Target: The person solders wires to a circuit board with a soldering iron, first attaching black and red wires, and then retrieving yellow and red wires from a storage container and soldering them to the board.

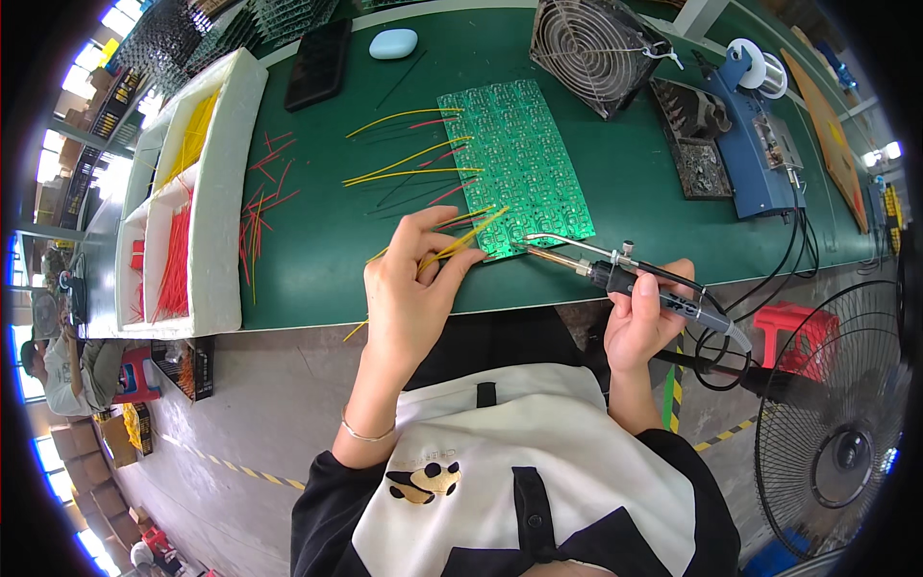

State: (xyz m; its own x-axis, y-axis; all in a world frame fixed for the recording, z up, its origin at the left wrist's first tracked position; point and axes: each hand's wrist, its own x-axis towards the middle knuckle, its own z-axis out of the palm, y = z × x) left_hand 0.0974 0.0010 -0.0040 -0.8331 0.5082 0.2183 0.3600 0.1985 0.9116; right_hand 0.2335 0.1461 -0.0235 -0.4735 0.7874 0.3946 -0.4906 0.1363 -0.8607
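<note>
A green circuit board panel [527,159] lies on the green bench, with several yellow, red and dark wires sticking out from its left side. My left hand [415,279] is at the panel's lower left corner, its thumb and fingers pinching yellow wires [460,242] that reach onto the board. In my right hand [649,317] is a soldering iron [615,277] with a black handle and a thin metal solder feed tube [567,239] along it. Its tip meets or hovers just over the board's lower edge; I cannot tell which.
A white foam box [216,212] of yellow and red wires stands at left, loose red wires [260,216] beside it. A black phone [318,63], pale blue case [393,43], small fan [598,48] and blue soldering station [755,144] sit farther back. A floor fan [846,452] stands right.
</note>
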